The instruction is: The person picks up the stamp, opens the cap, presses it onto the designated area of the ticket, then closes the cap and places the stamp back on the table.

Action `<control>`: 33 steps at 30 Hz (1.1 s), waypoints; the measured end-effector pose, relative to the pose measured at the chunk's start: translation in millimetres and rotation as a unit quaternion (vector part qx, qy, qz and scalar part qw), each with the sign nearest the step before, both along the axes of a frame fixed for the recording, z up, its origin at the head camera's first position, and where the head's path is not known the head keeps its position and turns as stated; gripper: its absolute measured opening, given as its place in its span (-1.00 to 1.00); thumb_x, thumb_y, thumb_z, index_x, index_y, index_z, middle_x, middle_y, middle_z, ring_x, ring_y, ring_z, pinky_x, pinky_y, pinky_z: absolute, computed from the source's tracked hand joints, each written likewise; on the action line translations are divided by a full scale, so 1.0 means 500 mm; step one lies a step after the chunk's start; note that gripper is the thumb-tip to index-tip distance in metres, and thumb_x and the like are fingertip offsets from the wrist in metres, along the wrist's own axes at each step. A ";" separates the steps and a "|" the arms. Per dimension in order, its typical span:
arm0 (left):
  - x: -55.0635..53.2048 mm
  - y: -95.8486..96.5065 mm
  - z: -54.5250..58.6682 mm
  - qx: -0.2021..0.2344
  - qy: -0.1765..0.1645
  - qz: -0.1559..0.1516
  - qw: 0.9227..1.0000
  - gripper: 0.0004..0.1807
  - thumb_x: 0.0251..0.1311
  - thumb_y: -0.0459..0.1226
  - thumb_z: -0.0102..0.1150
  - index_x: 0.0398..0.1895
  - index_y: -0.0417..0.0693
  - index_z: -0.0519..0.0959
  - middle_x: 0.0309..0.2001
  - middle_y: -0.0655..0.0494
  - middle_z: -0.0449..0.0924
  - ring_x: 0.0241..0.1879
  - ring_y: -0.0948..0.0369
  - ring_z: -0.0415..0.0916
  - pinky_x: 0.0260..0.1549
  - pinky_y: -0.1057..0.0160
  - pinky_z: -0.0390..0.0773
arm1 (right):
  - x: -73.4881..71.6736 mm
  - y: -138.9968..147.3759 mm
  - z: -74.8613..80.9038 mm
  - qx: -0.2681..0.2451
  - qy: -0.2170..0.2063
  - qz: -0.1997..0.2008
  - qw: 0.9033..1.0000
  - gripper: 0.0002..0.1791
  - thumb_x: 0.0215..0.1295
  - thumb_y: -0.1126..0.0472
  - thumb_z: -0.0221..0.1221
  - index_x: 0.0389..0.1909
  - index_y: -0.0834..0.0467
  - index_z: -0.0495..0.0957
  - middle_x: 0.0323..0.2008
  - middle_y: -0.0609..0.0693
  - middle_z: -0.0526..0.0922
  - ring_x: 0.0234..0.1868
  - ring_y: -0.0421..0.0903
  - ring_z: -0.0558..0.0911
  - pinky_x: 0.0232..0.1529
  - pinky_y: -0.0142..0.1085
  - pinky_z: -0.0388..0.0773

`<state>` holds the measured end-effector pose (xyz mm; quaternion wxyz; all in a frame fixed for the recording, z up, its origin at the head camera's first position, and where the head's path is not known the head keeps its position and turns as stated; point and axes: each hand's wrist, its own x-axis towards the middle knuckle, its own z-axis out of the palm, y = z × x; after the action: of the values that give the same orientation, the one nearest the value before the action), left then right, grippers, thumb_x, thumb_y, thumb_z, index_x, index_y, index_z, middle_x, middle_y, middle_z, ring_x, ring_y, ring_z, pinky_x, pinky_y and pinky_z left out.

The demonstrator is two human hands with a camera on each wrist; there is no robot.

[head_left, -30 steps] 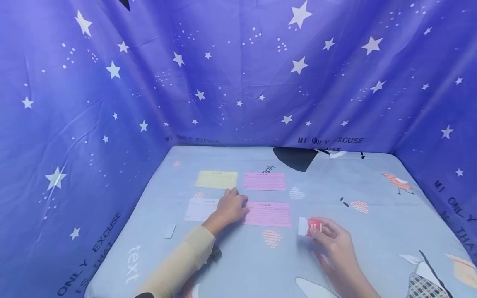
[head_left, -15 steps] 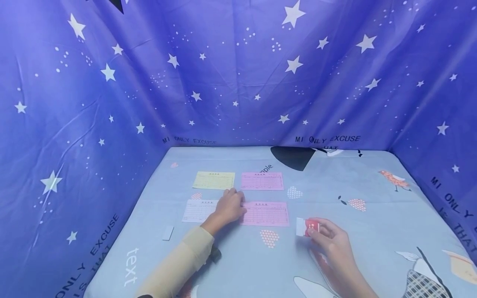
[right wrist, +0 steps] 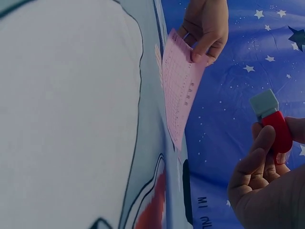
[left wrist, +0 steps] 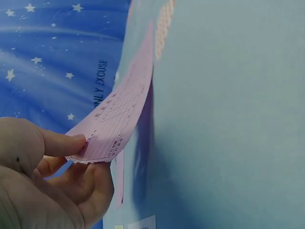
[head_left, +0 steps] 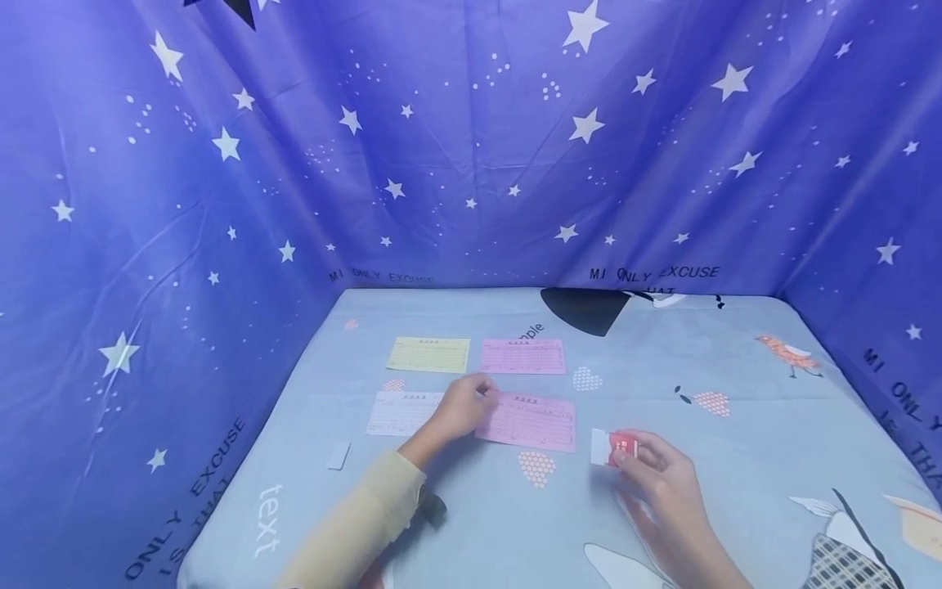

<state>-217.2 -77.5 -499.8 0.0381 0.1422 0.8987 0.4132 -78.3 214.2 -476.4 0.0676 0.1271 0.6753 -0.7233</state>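
My left hand (head_left: 465, 406) pinches the left edge of a pink form slip (head_left: 530, 424) between thumb and fingers. In the left wrist view the slip (left wrist: 121, 105) curves up off the tabletop, its torn edge at my thumb. To its right, my right hand (head_left: 666, 478) holds a small red block with a pale squared end (head_left: 616, 448) above the table. The right wrist view shows the pale end (right wrist: 264, 102) jutting out past my fingers; whether it is a stamp or an eraser I cannot tell. A white form slip (head_left: 401, 413) lies partly behind my left hand.
A yellow slip (head_left: 429, 354) and another pink slip (head_left: 523, 357) lie flat in the farther row. Near the left side is a small white flat piece (head_left: 339, 456). The patterned cloth (head_left: 706, 458) covers the table; a starry blue curtain (head_left: 471, 147) encloses it.
My left hand has shifted slightly up and right, lifting the left side of the near pink slip and tilting it. The right hand keeps holding the red block in nearly the same place.
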 end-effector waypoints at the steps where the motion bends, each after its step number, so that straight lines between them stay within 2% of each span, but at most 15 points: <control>1: 0.002 -0.002 0.000 0.012 -0.005 0.000 1.000 -0.90 0.28 -0.43 0.19 -0.30 -0.06 0.63 -0.09 -0.03 0.68 -0.12 0.07 0.60 -0.14 0.11 0.63 | 0.000 -0.001 0.001 0.002 -0.003 0.000 1.000 -0.44 0.32 0.05 0.33 0.26 0.16 0.43 0.01 0.00 0.68 0.04 0.10 0.66 0.04 -0.14 0.62; 3: 0.008 -0.004 0.001 0.035 -0.017 0.002 0.999 -0.89 0.27 -0.44 0.20 -0.27 -0.06 0.64 -0.04 -0.06 0.67 0.00 -0.01 0.60 -0.04 0.04 0.62 | 0.000 -0.004 0.003 0.005 -0.005 0.000 1.000 -0.44 0.33 0.06 0.31 0.27 0.15 0.42 0.02 0.00 0.67 0.04 0.10 0.65 0.04 -0.13 0.61; 4: 0.011 -0.006 0.001 0.049 -0.025 0.004 0.998 -0.89 0.27 -0.45 0.20 -0.26 -0.07 0.64 -0.03 -0.07 0.67 -0.03 -0.03 0.62 -0.10 0.03 0.65 | 0.001 -0.005 0.004 0.005 -0.005 0.000 1.000 -0.44 0.34 0.07 0.31 0.28 0.15 0.42 0.02 -0.01 0.67 0.04 0.09 0.65 0.05 -0.12 0.61; 7: 0.023 -0.011 0.001 0.092 -0.054 0.009 0.994 -0.89 0.27 -0.45 0.19 -0.21 -0.13 0.64 -0.12 -0.05 0.67 -0.27 0.05 0.66 -0.38 0.17 0.67 | 0.001 -0.007 0.006 0.010 -0.007 0.000 1.000 -0.45 0.36 0.09 0.29 0.29 0.14 0.41 0.03 -0.03 0.67 0.04 0.05 0.65 0.05 -0.14 0.61; 10: 0.037 -0.017 0.000 0.127 -0.078 0.013 0.989 -0.88 0.29 -0.44 0.18 -0.15 -0.16 0.62 -0.28 0.03 0.68 -0.53 0.20 0.55 -0.63 0.32 0.52 | 0.001 -0.007 0.005 0.012 -0.001 0.002 1.000 -0.46 0.36 0.11 0.28 0.29 0.15 0.41 0.01 -0.05 0.67 0.03 0.03 0.65 0.04 -0.16 0.62; 17: 0.072 -0.030 -0.015 0.180 -0.111 0.011 0.977 -0.85 0.32 -0.42 0.15 -0.08 -0.19 0.58 -0.38 0.02 0.70 -0.51 0.12 0.63 -0.61 0.28 0.56 | 0.006 -0.010 0.009 0.005 0.012 0.003 1.000 -0.46 0.35 0.13 0.29 0.28 0.16 0.41 -0.01 -0.04 0.67 0.00 0.03 0.65 0.01 -0.18 0.63; 21: 0.092 -0.034 -0.029 0.193 -0.122 0.011 0.973 -0.86 0.31 -0.43 0.15 -0.09 -0.18 0.58 -0.38 0.03 0.71 -0.50 0.12 0.65 -0.61 0.29 0.57 | 0.012 -0.021 0.014 -0.004 0.026 0.000 1.000 -0.45 0.27 0.24 0.35 0.26 0.21 0.45 -0.09 0.01 0.65 -0.09 -0.03 0.64 -0.13 -0.23 0.65; 24: 0.107 -0.036 -0.037 0.200 -0.129 0.013 0.971 -0.86 0.31 -0.42 0.16 -0.11 -0.15 0.58 -0.39 0.04 0.71 -0.52 0.13 0.64 -0.63 0.32 0.55 | 0.016 -0.029 0.017 0.058 0.050 0.008 0.997 -0.53 0.22 0.27 0.38 0.15 0.22 0.55 -0.18 0.04 0.64 -0.20 -0.08 0.59 -0.34 -0.32 0.60; 26: 0.117 -0.036 -0.040 0.204 -0.134 0.012 0.970 -0.87 0.31 -0.42 0.15 -0.12 -0.14 0.58 -0.40 0.04 0.71 -0.52 0.12 0.64 -0.63 0.32 0.54 | 0.018 -0.033 0.016 0.122 0.071 0.015 0.990 -0.62 0.22 0.25 0.38 0.06 0.20 0.62 -0.21 0.05 0.65 -0.24 -0.08 0.58 -0.40 -0.34 0.56; 29: 0.133 -0.037 -0.045 0.208 -0.135 0.014 0.969 -0.87 0.31 -0.41 0.15 -0.12 -0.12 0.58 -0.41 0.04 0.71 -0.53 0.12 0.64 -0.62 0.31 0.53 | 0.020 -0.038 0.015 0.190 0.094 0.029 0.977 -0.70 0.25 0.23 0.36 0.00 0.15 0.66 -0.19 0.06 0.68 -0.24 -0.05 0.58 -0.36 -0.32 0.55; 31: 0.142 -0.037 -0.046 0.208 -0.134 0.017 0.969 -0.87 0.30 -0.41 0.16 -0.13 -0.11 0.58 -0.43 0.05 0.71 -0.54 0.13 0.62 -0.63 0.31 0.52 | 0.021 -0.040 0.014 0.205 0.100 0.039 0.973 -0.71 0.26 0.23 0.35 0.00 0.13 0.66 -0.15 0.04 0.68 -0.20 -0.03 0.59 -0.26 -0.30 0.55; 33: 0.152 -0.037 -0.047 0.208 -0.132 0.020 0.969 -0.87 0.28 -0.41 0.17 -0.14 -0.11 0.58 -0.46 0.04 0.69 -0.58 0.16 0.60 -0.64 0.33 0.50 | 0.022 -0.042 0.015 0.204 0.098 0.047 0.973 -0.71 0.26 0.24 0.34 0.00 0.13 0.66 -0.13 0.04 0.67 -0.17 -0.03 0.58 -0.22 -0.28 0.54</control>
<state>-141.3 -96.3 -523.4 0.1181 0.0734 0.7825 0.6070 -67.2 193.2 -468.9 0.0075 0.0345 0.8173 -0.5751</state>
